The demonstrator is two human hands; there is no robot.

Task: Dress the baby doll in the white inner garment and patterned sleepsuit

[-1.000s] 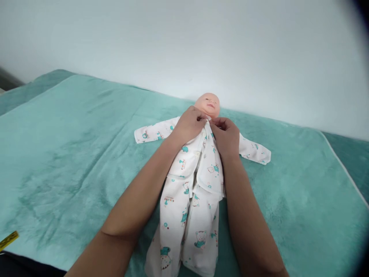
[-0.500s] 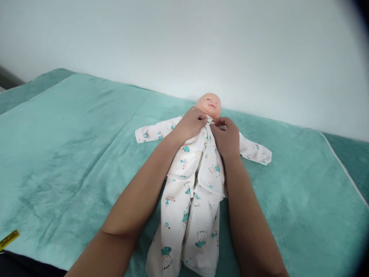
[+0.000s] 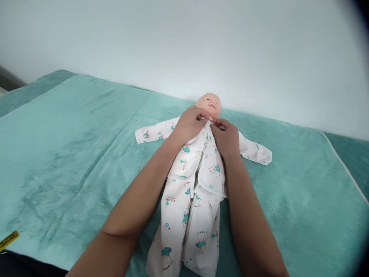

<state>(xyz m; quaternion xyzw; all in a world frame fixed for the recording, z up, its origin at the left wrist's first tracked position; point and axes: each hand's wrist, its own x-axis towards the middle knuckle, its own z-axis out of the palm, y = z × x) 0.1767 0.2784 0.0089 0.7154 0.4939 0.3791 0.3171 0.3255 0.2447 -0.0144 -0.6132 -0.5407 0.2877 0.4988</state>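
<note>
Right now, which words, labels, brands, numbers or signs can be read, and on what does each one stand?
No text can be read with certainty.
Doll's jacket: tiny lettering on the front, too small to read.
Doll's trousers: tiny lettering on one leg, also too small.
Yellow strip: dark marks, too blurred to read.

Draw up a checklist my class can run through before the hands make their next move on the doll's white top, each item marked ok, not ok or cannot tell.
1. Doll lying face up on the green blanket: ok.
2. Left hand at the neck of the white top, pinching the fabric: ok.
3. Right hand pinching it opposite: ok.
4. Both sleeves spread out to the sides: ok.
5. Front edges meeting down to the hem: not ok, a gap shows.
6. Neck fastened: cannot tell, the hands hide it.
</note>
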